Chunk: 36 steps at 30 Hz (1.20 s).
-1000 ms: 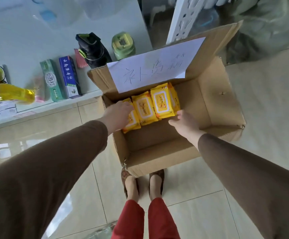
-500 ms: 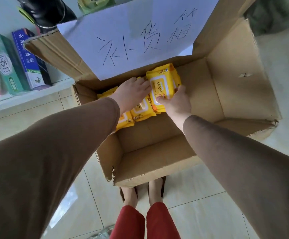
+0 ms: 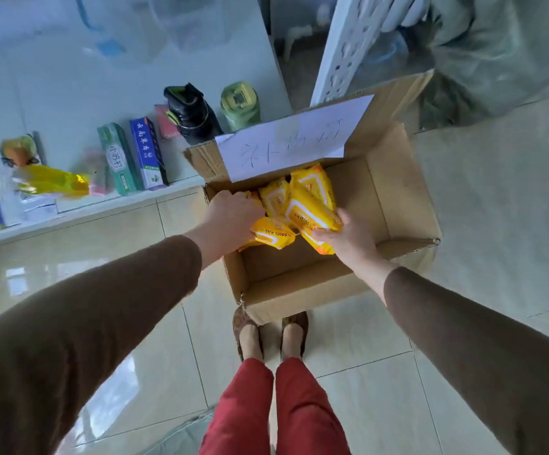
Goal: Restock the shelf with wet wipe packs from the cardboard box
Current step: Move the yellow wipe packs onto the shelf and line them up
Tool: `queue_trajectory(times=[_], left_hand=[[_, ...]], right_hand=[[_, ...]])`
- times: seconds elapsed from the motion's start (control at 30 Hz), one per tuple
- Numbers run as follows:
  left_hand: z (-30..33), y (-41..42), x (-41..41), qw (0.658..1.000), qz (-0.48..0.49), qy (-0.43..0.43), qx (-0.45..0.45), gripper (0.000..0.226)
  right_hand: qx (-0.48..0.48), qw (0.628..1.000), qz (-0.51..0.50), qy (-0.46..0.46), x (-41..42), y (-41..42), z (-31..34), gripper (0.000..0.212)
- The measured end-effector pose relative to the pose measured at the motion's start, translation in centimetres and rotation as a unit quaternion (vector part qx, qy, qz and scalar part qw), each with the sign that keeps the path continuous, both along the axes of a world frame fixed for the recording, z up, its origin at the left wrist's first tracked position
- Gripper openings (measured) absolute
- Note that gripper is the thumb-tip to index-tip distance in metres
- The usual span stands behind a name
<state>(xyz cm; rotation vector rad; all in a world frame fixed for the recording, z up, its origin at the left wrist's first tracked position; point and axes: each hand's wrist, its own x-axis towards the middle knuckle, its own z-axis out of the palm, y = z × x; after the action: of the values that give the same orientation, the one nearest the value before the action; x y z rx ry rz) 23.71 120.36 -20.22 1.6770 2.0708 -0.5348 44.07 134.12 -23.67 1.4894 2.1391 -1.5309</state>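
An open cardboard box (image 3: 407, 198) stands on the floor by my feet, a white handwritten sheet (image 3: 294, 139) on its back flap. Yellow wet wipe packs lie inside. My left hand (image 3: 225, 221) grips one pack (image 3: 273, 236) marked BABY WIPES at the box's left side. My right hand (image 3: 353, 238) holds another yellow pack (image 3: 310, 213), tilted and raised above the rest. More packs (image 3: 276, 198) lie behind them against the back wall. The low white shelf (image 3: 79, 208) runs along the left.
On the shelf stand a green box (image 3: 119, 159), a blue box (image 3: 146, 152), a black bottle (image 3: 191, 114), a green jar (image 3: 240, 105) and a yellow packet (image 3: 53, 183). A white perforated post (image 3: 345, 44) rises behind the box. Glossy tiles surround it.
Both hands reached into the box and closed on packs. The two packs are now tilted and lifted out of the row. The camera has pulled back from its closer view.
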Motion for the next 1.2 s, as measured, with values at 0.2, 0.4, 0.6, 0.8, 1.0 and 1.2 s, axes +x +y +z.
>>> queue_trajectory(times=[0.2, 0.4, 0.6, 0.8, 1.0, 1.2], left_hand=[[17.7, -9.2, -2.3, 0.963, 0.219, -0.143, 0.068, 0.048], [31.9, -17.0, -9.2, 0.924, 0.272, -0.170, 0.210, 0.045], [39.9, -20.9, -19.7, 0.915, 0.236, -0.141, 0.295, 0.036], [43.0, -20.0, -29.0, 0.907, 0.249, -0.108, 0.320, 0.034], [44.1, -14.5, -39.4, 0.912, 0.240, -0.062, 0.326, 0.034], [44.0, -6.6, -49.7, 0.905, 0.262, -0.043, 0.332, 0.028]], right_hand=[[-0.017, 0.995, 0.054, 0.079, -1.9, -3.7, 17.7, 0.031], [-0.004, 0.974, 0.064, 0.215, -9.9, -7.8, 33.2, 0.027], [0.003, 0.957, 0.073, 0.280, -19.8, -10.4, 40.8, 0.027], [0.015, 0.949, 0.062, 0.310, -28.1, -8.7, 43.8, 0.023], [0.014, 0.940, 0.039, 0.339, -36.9, -3.7, 44.3, 0.022], [-0.002, 0.942, 0.039, 0.333, -46.5, 3.4, 43.0, 0.026]])
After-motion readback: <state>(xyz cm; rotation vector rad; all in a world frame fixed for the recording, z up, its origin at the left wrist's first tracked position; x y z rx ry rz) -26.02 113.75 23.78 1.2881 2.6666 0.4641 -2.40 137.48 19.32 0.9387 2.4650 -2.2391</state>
